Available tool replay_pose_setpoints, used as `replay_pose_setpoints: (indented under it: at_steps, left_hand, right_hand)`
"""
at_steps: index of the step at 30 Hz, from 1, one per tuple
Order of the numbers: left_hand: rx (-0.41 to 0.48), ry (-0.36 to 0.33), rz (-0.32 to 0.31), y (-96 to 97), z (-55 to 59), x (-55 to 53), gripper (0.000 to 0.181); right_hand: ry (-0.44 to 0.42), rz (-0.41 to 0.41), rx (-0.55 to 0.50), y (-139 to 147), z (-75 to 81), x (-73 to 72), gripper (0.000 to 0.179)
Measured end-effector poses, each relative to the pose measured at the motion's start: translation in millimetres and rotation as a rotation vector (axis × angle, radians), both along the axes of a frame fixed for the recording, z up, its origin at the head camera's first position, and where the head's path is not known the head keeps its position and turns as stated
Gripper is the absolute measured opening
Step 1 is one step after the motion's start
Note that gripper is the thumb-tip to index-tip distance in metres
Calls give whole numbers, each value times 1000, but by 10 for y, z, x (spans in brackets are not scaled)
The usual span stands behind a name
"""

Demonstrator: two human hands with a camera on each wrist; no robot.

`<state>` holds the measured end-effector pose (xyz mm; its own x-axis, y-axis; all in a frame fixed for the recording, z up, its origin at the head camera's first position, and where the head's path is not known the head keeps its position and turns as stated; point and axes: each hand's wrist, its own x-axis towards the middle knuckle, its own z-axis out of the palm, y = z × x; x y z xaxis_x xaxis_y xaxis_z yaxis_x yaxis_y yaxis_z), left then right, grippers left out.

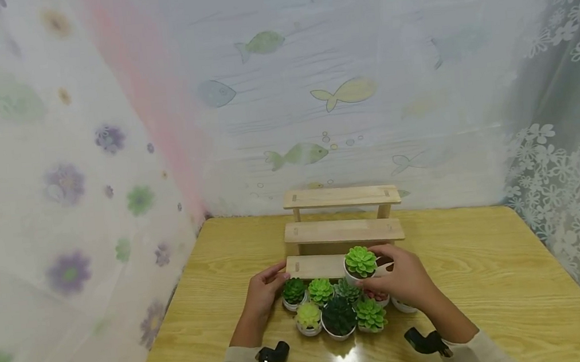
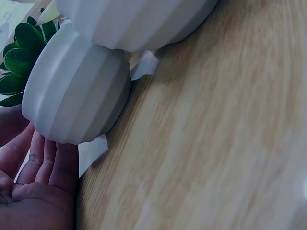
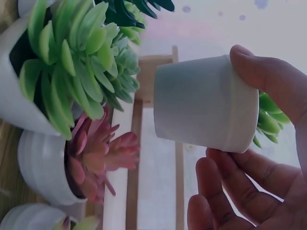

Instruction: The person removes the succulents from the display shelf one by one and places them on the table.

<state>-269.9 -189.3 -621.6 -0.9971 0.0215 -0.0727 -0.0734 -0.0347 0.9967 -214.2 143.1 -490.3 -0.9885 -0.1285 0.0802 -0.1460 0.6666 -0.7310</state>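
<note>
My right hand (image 1: 404, 274) pinches a potted succulent (image 1: 361, 262) near the rim, thumb on one side and fingers on the other. Its bright green rosette and smooth white pot (image 3: 201, 103) are raised in front of the wooden three-tier stand (image 1: 343, 231). At the lowest tier's left end, my left hand (image 1: 262, 295) has its fingertips right at the board. Beside that hand sits a dark green succulent (image 1: 294, 290) in a ribbed white pot (image 2: 76, 86); the fingers (image 2: 43, 158) lie extended beside the pot in the left wrist view.
Several potted succulents crowd before the stand, among them a yellow-green one (image 1: 309, 315), a large dark one (image 1: 338, 316) and a reddish one (image 3: 93, 158). My right hand partly hides a white pot (image 1: 403, 305). Printed curtains border the wooden table (image 1: 485, 279) behind and at the sides.
</note>
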Motion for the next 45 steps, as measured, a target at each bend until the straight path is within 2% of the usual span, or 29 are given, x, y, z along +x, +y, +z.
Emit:
replay_pose_setpoints:
  at_steps: [9, 18, 26, 33, 45]
  left_hand:
    - [15, -8, 24, 6, 48, 4, 42]
    - [25, -32, 21, 5, 55, -2, 43]
    - [32, -14, 30, 18, 69, -6, 43]
    - [26, 1, 30, 30, 40, -13, 42]
    - [6, -25, 37, 35, 45, 18, 42]
  right_hand:
    - [23, -8, -4, 156, 31, 190, 86]
    - [46, -36, 48, 308, 101, 408, 83]
    - [-25, -68, 52, 441, 75, 562, 84]
    - [-44, -84, 39, 506, 33, 698, 81]
    - [-197, -168, 18, 554, -108, 870, 86]
